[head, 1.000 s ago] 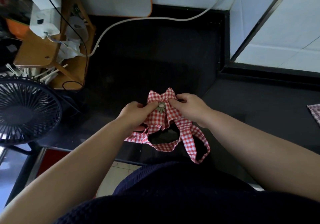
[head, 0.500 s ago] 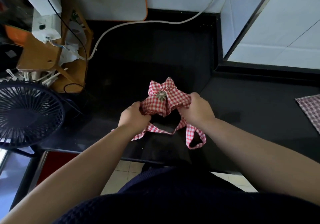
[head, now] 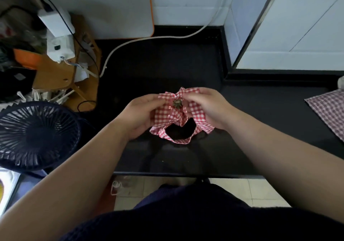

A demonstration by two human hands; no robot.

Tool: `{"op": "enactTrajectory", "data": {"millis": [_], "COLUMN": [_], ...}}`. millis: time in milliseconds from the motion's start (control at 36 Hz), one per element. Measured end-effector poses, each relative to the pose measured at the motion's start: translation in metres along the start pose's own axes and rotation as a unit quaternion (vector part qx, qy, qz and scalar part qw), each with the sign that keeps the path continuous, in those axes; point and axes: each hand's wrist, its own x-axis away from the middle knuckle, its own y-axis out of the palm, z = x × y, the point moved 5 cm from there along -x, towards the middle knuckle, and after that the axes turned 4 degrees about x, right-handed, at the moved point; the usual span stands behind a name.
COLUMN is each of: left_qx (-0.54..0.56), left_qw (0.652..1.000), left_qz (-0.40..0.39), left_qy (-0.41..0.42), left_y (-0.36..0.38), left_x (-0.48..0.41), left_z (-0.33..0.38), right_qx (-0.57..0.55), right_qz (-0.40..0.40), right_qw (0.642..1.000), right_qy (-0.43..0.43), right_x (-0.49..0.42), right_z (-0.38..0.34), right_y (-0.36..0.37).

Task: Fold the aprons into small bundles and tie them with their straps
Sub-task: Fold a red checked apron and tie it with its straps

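A small red-and-white checked apron (head: 168, 115), bunched into a bundle, is held above the black counter (head: 163, 69). A brownish decoration (head: 177, 103) sits near its top. My left hand (head: 141, 113) grips the bundle's left side, fingertips pinching cloth by the decoration. My right hand (head: 206, 106) grips the right side, fingers curled over the top fold. A strap loop (head: 179, 140) hangs below the bundle between my wrists. A second checked apron (head: 329, 108) lies flat on the counter at the right edge.
A dark fan (head: 35, 134) stands at the left. Behind it a wooden stand (head: 55, 75) carries white devices and cables. A white cable (head: 149, 39) runs across the back of the counter. White tiled walls rise behind and to the right.
Both hands have shifted from the bundle's lower sides up to its top by the decoration. The hanging strap loops have drawn up shorter, and the bundle sits further from my body.
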Motion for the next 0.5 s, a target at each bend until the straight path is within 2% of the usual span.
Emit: {"op": "enactTrajectory", "data": {"millis": [56, 139, 194, 250, 306, 361, 417, 500], "left_qx": [0.016, -0.019, -0.066, -0.156, -0.285, -0.388, -0.44, -0.472], "left_qw": [0.999, 0.996, 0.991, 0.981, 0.951, 0.905, 0.87, 0.854], "left_qz": [-0.031, -0.085, -0.114, -0.11, -0.085, -0.064, -0.04, -0.046], "left_qy": [-0.004, 0.0, 0.009, 0.026, 0.085, 0.161, 0.22, 0.213], "left_y": [0.01, 0.028, 0.039, 0.044, 0.045, 0.049, 0.053, 0.06], "left_x": [0.006, 0.013, 0.015, 0.014, 0.011, 0.012, 0.013, 0.006], "left_z": [0.008, 0.019, 0.024, 0.026, 0.032, 0.042, 0.052, 0.051], "right_qx": [0.033, 0.084, 0.115, 0.146, 0.196, 0.231, 0.228, 0.243], "right_qz": [-0.029, -0.037, -0.024, -0.004, 0.02, 0.053, 0.08, 0.086], "right_qw": [0.999, 0.996, 0.993, 0.989, 0.98, 0.97, 0.969, 0.965], "right_qy": [-0.016, -0.021, -0.027, -0.028, -0.039, -0.053, -0.054, -0.054], "right_x": [0.002, 0.006, 0.008, 0.012, 0.017, 0.024, 0.031, 0.044], "right_z": [-0.004, -0.006, -0.006, -0.008, -0.014, -0.021, -0.025, -0.033], "right_y": [0.007, 0.014, 0.015, 0.014, 0.009, 0.003, -0.004, -0.017]}}
